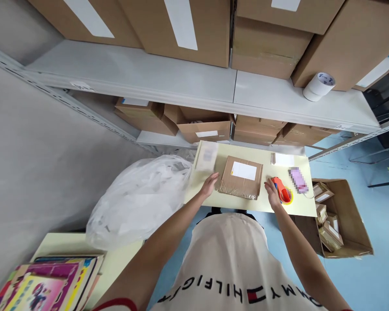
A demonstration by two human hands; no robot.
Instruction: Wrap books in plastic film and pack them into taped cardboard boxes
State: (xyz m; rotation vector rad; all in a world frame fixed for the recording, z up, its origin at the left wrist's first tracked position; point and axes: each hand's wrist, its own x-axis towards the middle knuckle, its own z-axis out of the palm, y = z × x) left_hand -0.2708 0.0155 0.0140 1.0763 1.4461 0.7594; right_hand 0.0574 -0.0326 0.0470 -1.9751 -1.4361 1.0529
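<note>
A taped cardboard box (231, 180) with a white label (243, 170) on top lies on the pale yellow table (210, 207) in front of me. My left hand (209, 184) is open just off the box's left side, fingers stretched out. On the other side my right hand (272, 195) is also open, a small gap between it and the box. Right beside that hand lies a red tape dispenser (282, 190) with a yellow roll. A blurred white paper slip (207, 156) lies near the table's far left corner.
A pixelated pink phone (298, 180) and a stack of white labels (283, 160) lie at the table's right. A large carton (353, 224) of parcels stands beyond. Left are a bulky plastic bag (136, 194) and books (52, 285). A shelf (181, 80) with boxes and tape rolls (318, 87) faces me.
</note>
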